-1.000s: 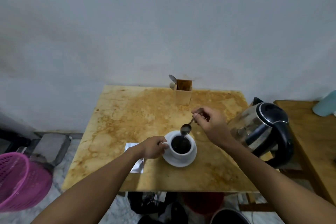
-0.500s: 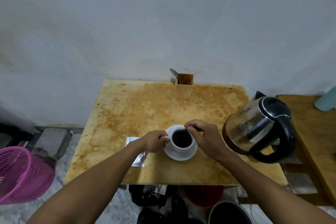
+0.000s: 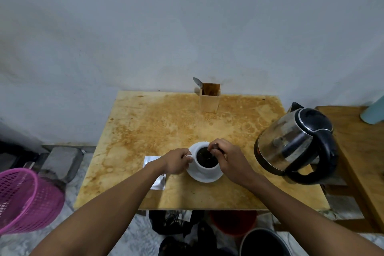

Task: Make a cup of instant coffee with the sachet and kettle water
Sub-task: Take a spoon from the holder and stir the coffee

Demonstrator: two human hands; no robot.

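A white cup (image 3: 204, 169) full of dark coffee stands on a white saucer (image 3: 204, 177) near the front middle of the stained wooden table (image 3: 158, 127). My left hand (image 3: 176, 161) pinches the cup's handle on its left side. My right hand (image 3: 227, 159) hovers over the cup's right rim, fingers closed on a spoon (image 3: 209, 155) whose bowl is dipped in the coffee. A silvery sachet (image 3: 156, 180) lies flat on the table, partly hidden under my left wrist. The steel kettle (image 3: 291, 145) with a black handle sits at the table's right edge.
A small wooden holder (image 3: 209, 97) with another spoon (image 3: 197, 82) stands at the table's back edge by the wall. A pink basket (image 3: 22, 199) is on the floor left. A second wooden table (image 3: 363, 151) with a pale blue object (image 3: 374, 112) adjoins on the right. Buckets sit below.
My right hand came down from above the cup and lowered the spoon into the coffee. My left hand kept hold of the handle.
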